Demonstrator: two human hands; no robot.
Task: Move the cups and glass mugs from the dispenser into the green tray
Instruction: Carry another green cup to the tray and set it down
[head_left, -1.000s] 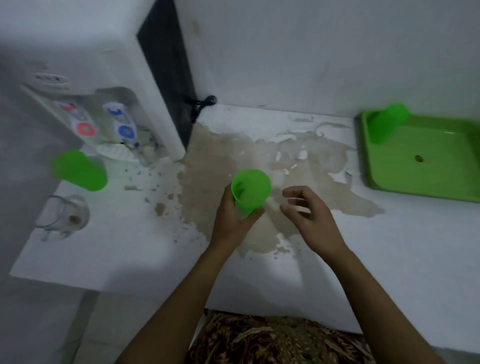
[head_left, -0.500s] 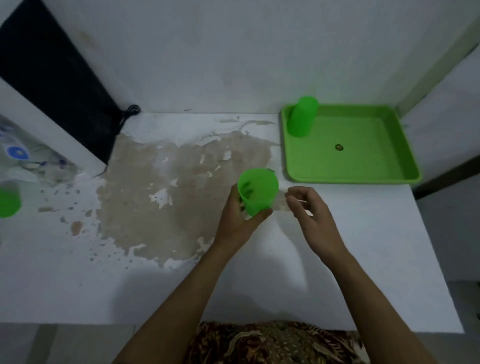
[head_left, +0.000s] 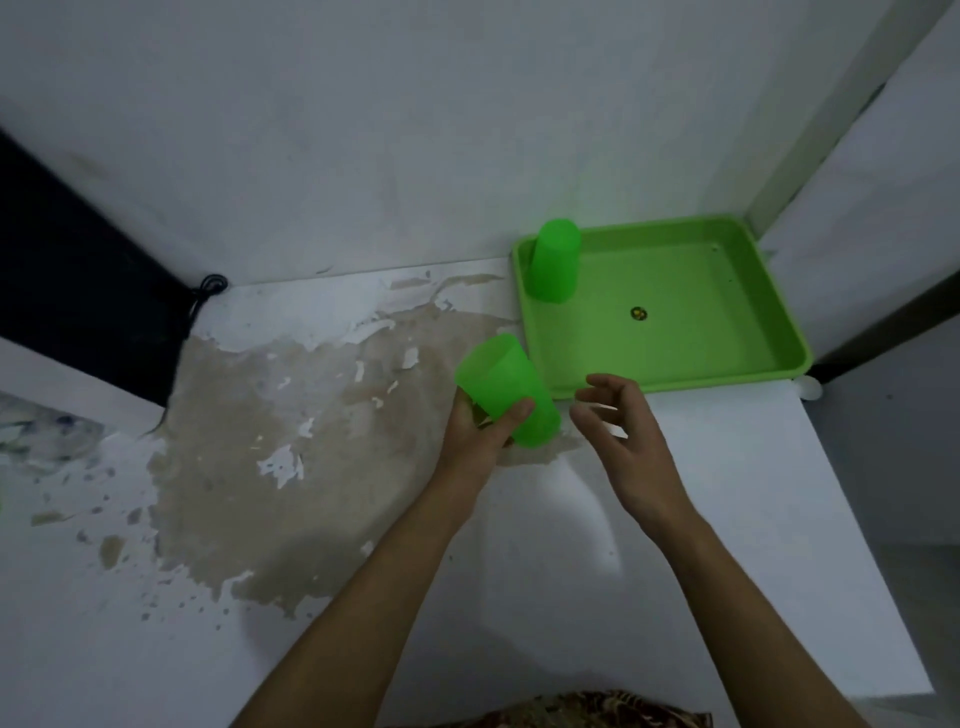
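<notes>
Near the tabletop's back right corner, the green tray (head_left: 769, 332) is sitting flat against the wall, its right rim close to the tabletop's right edge. Inside it, in the back left corner, an upturned green cup (head_left: 555, 267) is standing mouth down, and a small dark spot (head_left: 638, 313) is showing at the middle of the tray floor.

Just off the tray's front left corner, the left hand (head_left: 480, 439) is clasping a second green cup (head_left: 506, 389) from below, thumb pressing across its side. This cup is tilting, its closed base pointing up and to the left, its mouth end turned down and to the right, and it is hanging above the tabletop (head_left: 727, 519) rather than resting on it. From this angle it is overlapping the tray's front left rim.

Right of the cup, the right hand (head_left: 623, 441) is hovering loose and empty, fingers curled and spread, close to the cup but not touching it.

Across the middle of the tabletop a wide brown patch (head_left: 291, 467) of peeled surface is spreading toward the left edge, where a dark cord (head_left: 205, 291) is lying by the back wall.
</notes>
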